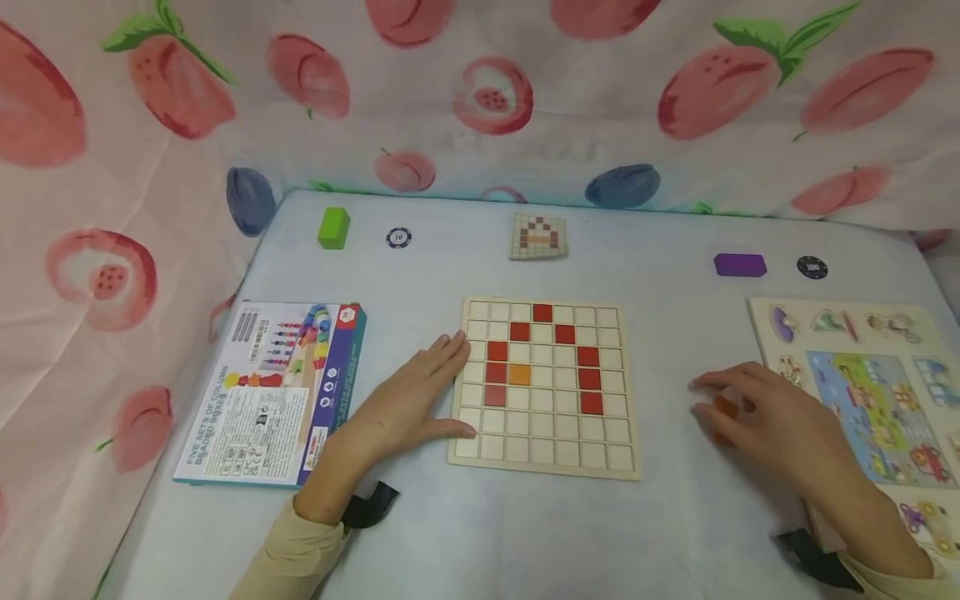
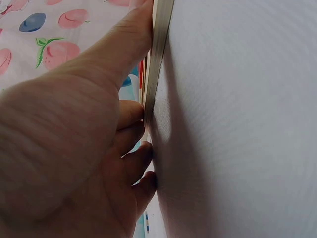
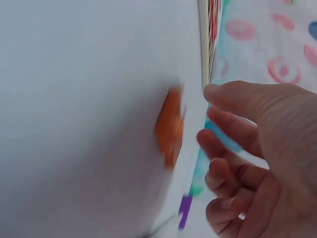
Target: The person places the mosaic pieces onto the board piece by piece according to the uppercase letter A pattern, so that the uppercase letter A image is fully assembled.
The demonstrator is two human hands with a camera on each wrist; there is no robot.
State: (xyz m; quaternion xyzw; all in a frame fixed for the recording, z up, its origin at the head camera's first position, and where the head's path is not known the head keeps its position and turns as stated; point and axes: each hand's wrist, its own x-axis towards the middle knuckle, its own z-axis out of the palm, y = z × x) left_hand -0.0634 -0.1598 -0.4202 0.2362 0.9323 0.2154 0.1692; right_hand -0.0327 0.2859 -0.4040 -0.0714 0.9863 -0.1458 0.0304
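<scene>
A wooden grid board (image 1: pixel 543 472) lies on the table, several red tiles (image 1: pixel 588 379) forming an arch in its squares. One orange tile (image 1: pixel 519 375) sits inside the arch, beside the left column. My left hand (image 1: pixel 408 400) rests along the board's left edge, fingers extended and thumb (image 2: pixel 131 37) against the side. To the right of the board, my right hand (image 1: pixel 772 425) hovers over loose orange tiles (image 3: pixel 170 126) on the table. Its thumb and fingers are loosely bent and apart, holding nothing; in the head view they partly hide the orange tiles.
Behind the board stands a small pattern card (image 1: pixel 537 237). A boxed bead set (image 1: pixel 255 392) lies left, a picture puzzle board (image 1: pixel 870 400) right. Further back are a green block (image 1: pixel 333 228), a purple block (image 1: pixel 740 265) and two chips, one white-and-blue (image 1: pixel 399 238), one black (image 1: pixel 812 267).
</scene>
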